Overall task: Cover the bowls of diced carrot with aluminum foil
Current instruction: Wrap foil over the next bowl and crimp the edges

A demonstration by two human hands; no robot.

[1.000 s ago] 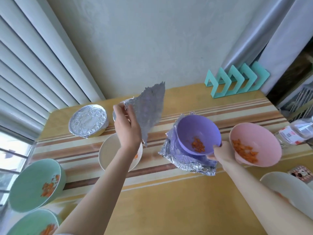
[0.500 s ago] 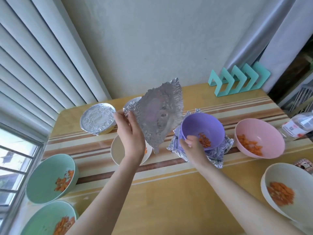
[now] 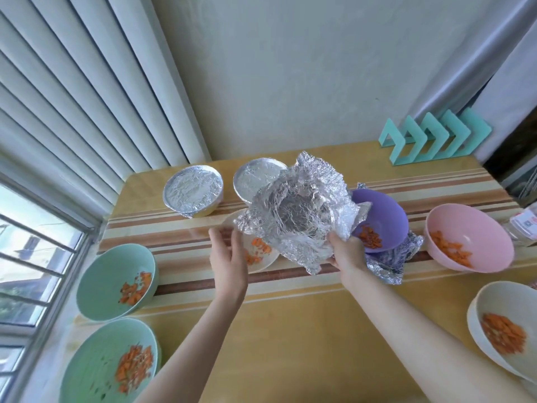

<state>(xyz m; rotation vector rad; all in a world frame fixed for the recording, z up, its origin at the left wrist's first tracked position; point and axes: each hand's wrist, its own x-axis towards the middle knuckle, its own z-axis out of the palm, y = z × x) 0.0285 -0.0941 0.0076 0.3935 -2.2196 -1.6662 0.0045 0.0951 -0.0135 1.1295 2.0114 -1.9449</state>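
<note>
A crumpled aluminum foil sheet (image 3: pixel 293 213) hangs over a cream bowl of diced carrot (image 3: pixel 255 254). My right hand (image 3: pixel 345 251) grips the sheet's near right edge. At the sheet's left corner, my left hand (image 3: pixel 228 254) has its fingers straight and its thumb tip touching the foil. A purple bowl of carrot (image 3: pixel 380 216) stands on another foil sheet (image 3: pixel 389 266). Uncovered carrot bowls: a pink bowl (image 3: pixel 470 237), a cream bowl at the right (image 3: pixel 505 324) and two green bowls (image 3: pixel 116 280) (image 3: pixel 107 362). Two foil-covered bowls (image 3: pixel 193 189) (image 3: pixel 255 178) sit at the back.
A teal zigzag rack (image 3: pixel 436 141) stands at the back right corner of the wooden table (image 3: pixel 305 330). A plastic bottle (image 3: pixel 524 226) lies at the right edge. A window with blinds runs along the left side.
My right hand let go of the purple bowl and took hold of the foil sheet. The sheet has swung from upright to spread over the cream bowl, and my left hand's grip has loosened.
</note>
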